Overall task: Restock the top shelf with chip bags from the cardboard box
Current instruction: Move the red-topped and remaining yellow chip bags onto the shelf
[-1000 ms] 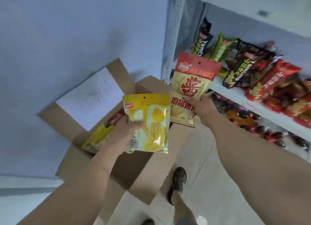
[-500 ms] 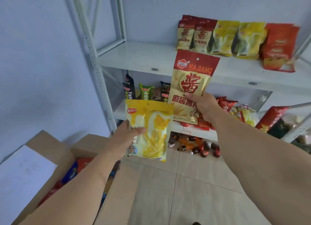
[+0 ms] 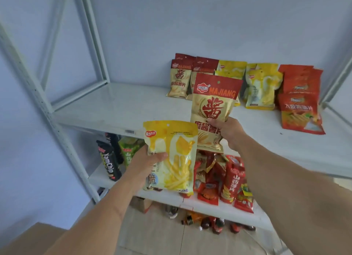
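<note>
My left hand (image 3: 144, 165) grips a yellow chip bag (image 3: 175, 155) by its left edge, held upright in front of the lower shelf. My right hand (image 3: 226, 130) holds a red-and-beige chip bag (image 3: 214, 102) marked MAJIANG, raised over the front edge of the white top shelf (image 3: 118, 106). At the back of that shelf stand rows of matching red-beige bags (image 3: 179, 81), yellow bags (image 3: 261, 87) and orange-red bags (image 3: 301, 100). A corner of the cardboard box (image 3: 28, 239) shows at the bottom left.
The left half of the top shelf is bare. The lower shelf (image 3: 209, 205) holds black YamChip bags (image 3: 108, 163), green bags and red snack packs. Bottles (image 3: 215, 222) lie on the floor beneath. White metal uprights (image 3: 57, 132) frame the rack on the left.
My view has tilted up from the box to the shelves. Both hands have risen with their bags, and the red-beige bag now sits over the top shelf's front edge.
</note>
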Tool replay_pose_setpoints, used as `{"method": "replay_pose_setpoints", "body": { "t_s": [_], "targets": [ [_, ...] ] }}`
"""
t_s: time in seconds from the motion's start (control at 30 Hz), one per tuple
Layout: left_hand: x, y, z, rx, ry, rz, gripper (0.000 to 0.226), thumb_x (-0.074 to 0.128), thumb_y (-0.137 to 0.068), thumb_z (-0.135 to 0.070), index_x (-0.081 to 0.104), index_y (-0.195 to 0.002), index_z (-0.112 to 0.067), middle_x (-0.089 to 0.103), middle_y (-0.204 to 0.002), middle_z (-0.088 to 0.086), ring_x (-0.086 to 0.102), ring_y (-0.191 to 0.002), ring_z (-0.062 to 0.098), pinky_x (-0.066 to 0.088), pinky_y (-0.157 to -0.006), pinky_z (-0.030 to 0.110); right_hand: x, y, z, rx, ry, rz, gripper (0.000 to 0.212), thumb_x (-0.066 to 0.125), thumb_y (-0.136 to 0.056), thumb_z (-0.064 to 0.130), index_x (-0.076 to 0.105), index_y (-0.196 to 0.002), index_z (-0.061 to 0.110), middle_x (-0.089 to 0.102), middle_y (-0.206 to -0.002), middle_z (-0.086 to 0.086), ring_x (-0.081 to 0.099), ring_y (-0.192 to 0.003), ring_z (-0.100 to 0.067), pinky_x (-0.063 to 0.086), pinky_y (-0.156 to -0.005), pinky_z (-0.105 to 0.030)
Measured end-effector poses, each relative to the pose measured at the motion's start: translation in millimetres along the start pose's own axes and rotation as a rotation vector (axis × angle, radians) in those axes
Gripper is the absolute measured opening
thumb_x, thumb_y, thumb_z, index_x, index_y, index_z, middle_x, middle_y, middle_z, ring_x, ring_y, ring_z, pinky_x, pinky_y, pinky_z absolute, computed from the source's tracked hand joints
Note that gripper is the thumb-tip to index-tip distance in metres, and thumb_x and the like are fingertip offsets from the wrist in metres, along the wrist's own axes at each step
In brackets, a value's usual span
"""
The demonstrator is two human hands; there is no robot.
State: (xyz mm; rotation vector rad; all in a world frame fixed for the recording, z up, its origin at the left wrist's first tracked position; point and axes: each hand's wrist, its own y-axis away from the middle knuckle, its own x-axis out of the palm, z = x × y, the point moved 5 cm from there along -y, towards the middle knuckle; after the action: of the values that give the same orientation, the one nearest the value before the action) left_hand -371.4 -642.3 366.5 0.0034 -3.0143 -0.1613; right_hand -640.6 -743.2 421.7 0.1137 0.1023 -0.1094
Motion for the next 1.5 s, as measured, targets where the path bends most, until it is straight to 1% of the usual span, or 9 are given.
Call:
{"method": "replay_pose_setpoints", "body": {
  "t_s": [0.17, 0.37, 0.5, 0.6, 0.83, 1.0, 1.33, 1.43, 1.5],
  "targets": [
    [17.5, -107.9, -25.1, 0.032, -0.023, 0.039, 0.035, 0.076, -0.083, -0.007, 0.067, -0.116, -0.015, 0.078, -0.107, 0.006, 0.075, -0.099, 0.029, 0.057, -0.090, 0.050, -3.8, -101.9, 22.4, -0.039, -0.017, -0.030, 0.023, 0.082, -0.082, 0.025, 0.068, -0.097, 0.016, 0.077, -0.094, -0.001, 0.073, -0.085, -0.020, 0.058, -0.075, -0.035],
    [17.7, -237.2, -53.8, 0.025, -0.033, 0.078, 0.044, 0.080, -0.079, -0.009, 0.066, -0.121, -0.010, 0.076, -0.112, 0.013, 0.073, -0.102, 0.036, 0.053, -0.097, 0.058, 4.2, -216.8, 36.7, -0.009, -0.056, -0.076, 0.024, 0.082, -0.082, 0.023, 0.070, -0.100, 0.013, 0.076, -0.089, 0.000, 0.072, -0.074, -0.015, 0.053, -0.057, -0.026],
    [13.1, -302.3, -67.8, 0.015, -0.054, 0.073, 0.045, 0.083, -0.076, -0.014, 0.068, -0.119, -0.013, 0.076, -0.111, 0.011, 0.073, -0.101, 0.034, 0.053, -0.098, 0.058, 16.0, -279.3, 37.8, 0.017, -0.056, -0.088, 0.030, 0.085, -0.079, 0.024, 0.069, -0.102, 0.014, 0.076, -0.091, -0.001, 0.072, -0.078, -0.017, 0.053, -0.058, -0.027],
    [9.6, -338.4, -68.2, -0.011, -0.051, 0.065, 0.038, 0.078, -0.082, -0.010, 0.068, -0.118, -0.013, 0.077, -0.109, 0.012, 0.074, -0.099, 0.035, 0.054, -0.096, 0.058, 26.9, -319.0, 35.2, 0.019, -0.046, -0.071, 0.023, 0.083, -0.080, 0.025, 0.069, -0.098, 0.018, 0.075, -0.091, 0.001, 0.071, -0.077, -0.014, 0.052, -0.058, -0.026],
    [-1.3, -386.3, -66.6, -0.045, -0.044, 0.018, 0.042, 0.079, -0.081, -0.010, 0.065, -0.120, -0.009, 0.076, -0.109, 0.014, 0.074, -0.098, 0.036, 0.055, -0.093, 0.058, 48.4, -380.9, 14.2, 0.081, 0.001, -0.015, 0.042, 0.083, -0.081, 0.030, 0.067, -0.115, 0.012, 0.075, -0.096, -0.001, 0.071, -0.085, -0.017, 0.052, -0.062, -0.028],
    [1.0, -405.1, -64.6, -0.054, -0.039, 0.016, 0.039, 0.077, -0.082, -0.010, 0.066, -0.119, -0.011, 0.077, -0.108, 0.013, 0.074, -0.097, 0.036, 0.056, -0.091, 0.057, 46.8, -396.5, -8.3, 0.115, 0.009, -0.008, 0.048, 0.084, -0.079, 0.030, 0.063, -0.120, 0.015, 0.074, -0.097, 0.001, 0.072, -0.083, -0.014, 0.053, -0.058, -0.024],
    [4.5, -416.8, -62.6, -0.058, -0.013, 0.029, 0.038, 0.074, -0.084, -0.008, 0.066, -0.120, -0.009, 0.076, -0.108, 0.015, 0.074, -0.097, 0.037, 0.057, -0.089, 0.053, 47.3, -424.0, -14.5, 0.117, 0.193, -0.054, 0.043, 0.085, -0.076, 0.039, 0.066, -0.108, 0.017, 0.075, -0.096, -0.001, 0.073, -0.086, -0.022, 0.061, -0.083, -0.043],
    [5.6, -419.0, -61.6, -0.056, -0.015, 0.030, 0.037, 0.074, -0.084, -0.008, 0.066, -0.120, -0.011, 0.077, -0.108, 0.014, 0.075, -0.096, 0.035, 0.058, -0.089, 0.052, 46.0, -425.2, -13.6, 0.090, 0.285, -0.092, 0.048, 0.083, -0.076, 0.044, 0.065, -0.111, 0.018, 0.074, -0.095, 0.001, 0.072, -0.084, -0.020, 0.061, -0.080, -0.041],
    [9.4, -420.0, -61.2, -0.060, -0.005, 0.036, 0.037, 0.075, -0.084, -0.008, 0.066, -0.120, -0.011, 0.077, -0.108, 0.014, 0.075, -0.096, 0.035, 0.058, -0.089, 0.052, 46.0, -422.2, -10.3, 0.044, 0.349, -0.114, 0.050, 0.081, -0.078, 0.046, 0.063, -0.115, 0.018, 0.073, -0.096, 0.003, 0.070, -0.082, -0.016, 0.060, -0.070, -0.034]
  ]
}}
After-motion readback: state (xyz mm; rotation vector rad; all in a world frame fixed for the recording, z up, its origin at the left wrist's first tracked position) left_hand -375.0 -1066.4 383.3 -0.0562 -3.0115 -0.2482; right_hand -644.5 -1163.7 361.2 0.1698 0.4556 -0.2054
